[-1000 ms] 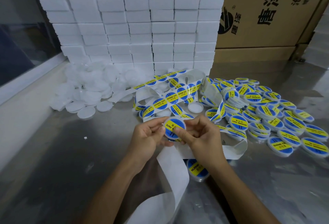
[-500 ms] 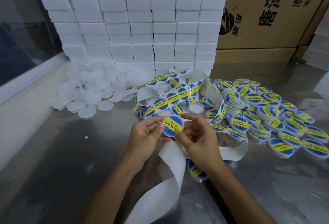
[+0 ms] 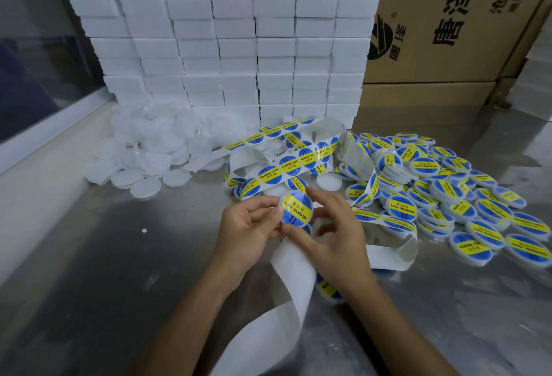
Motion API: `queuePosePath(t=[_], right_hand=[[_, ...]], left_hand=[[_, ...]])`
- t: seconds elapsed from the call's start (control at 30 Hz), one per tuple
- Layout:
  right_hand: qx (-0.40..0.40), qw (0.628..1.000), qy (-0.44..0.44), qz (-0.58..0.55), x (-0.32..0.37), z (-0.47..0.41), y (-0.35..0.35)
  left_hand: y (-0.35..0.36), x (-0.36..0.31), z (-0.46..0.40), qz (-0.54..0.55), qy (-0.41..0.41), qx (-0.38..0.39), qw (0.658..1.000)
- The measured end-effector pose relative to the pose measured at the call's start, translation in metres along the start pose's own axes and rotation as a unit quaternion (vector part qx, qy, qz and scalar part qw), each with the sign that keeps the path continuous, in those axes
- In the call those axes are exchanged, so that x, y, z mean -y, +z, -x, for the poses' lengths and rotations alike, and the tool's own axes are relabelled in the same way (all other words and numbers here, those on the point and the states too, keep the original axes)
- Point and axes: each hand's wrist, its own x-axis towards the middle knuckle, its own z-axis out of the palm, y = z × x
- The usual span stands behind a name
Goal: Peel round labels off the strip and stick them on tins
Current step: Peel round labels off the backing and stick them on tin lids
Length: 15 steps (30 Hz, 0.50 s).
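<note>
Both hands, left hand and right hand, now pinch the freshly labelled tin upright, apparently smoothing finished.

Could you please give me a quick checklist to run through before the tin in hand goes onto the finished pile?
1. Label on the held tin: ok, blue and yellow face covers the top.
2. Label pressed flat, no bubbles: cannot tell.
3. Grip: ok, left hand and right hand both pinch the tin's rim.
4. Room on the labelled pile: ok, it lies to the right with bare table around.
5. Labels left on the strip: ok, several remain.
6. Unlabelled tins to hand: ok, a white heap lies at left.
</note>
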Motion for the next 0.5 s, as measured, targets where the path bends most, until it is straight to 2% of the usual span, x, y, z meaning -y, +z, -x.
queuePosePath(t=[0.1, 0.23, 0.37, 0.43, 0.5], right_hand=[[-0.001, 0.999, -0.03, 0.036, -0.002, -0.001, -0.003], [-0.029, 0.999, 0.023, 0.011, -0.003, 0.001, -0.001], [-0.064, 0.989, 0.12, -0.056, -0.009, -0.003, -0.002], [-0.077, 0.981, 0.153, -0.091, -0.011, -0.005, -0.004], [-0.086, 0.975, 0.166, -0.119, -0.012, -0.005, -0.005]], left_hand=[[0.002, 0.002, 0.0, -0.005, 0.001, 0.0, 1.0], [0.001, 0.006, -0.001, -0.039, 0.043, 0.002, 0.998], [-0.007, 0.013, -0.006, -0.232, 0.109, -0.039, 0.966], [-0.01, 0.013, -0.005, -0.313, 0.076, -0.029, 0.946], [-0.008, 0.013, -0.003, -0.369, 0.035, 0.016, 0.929]])
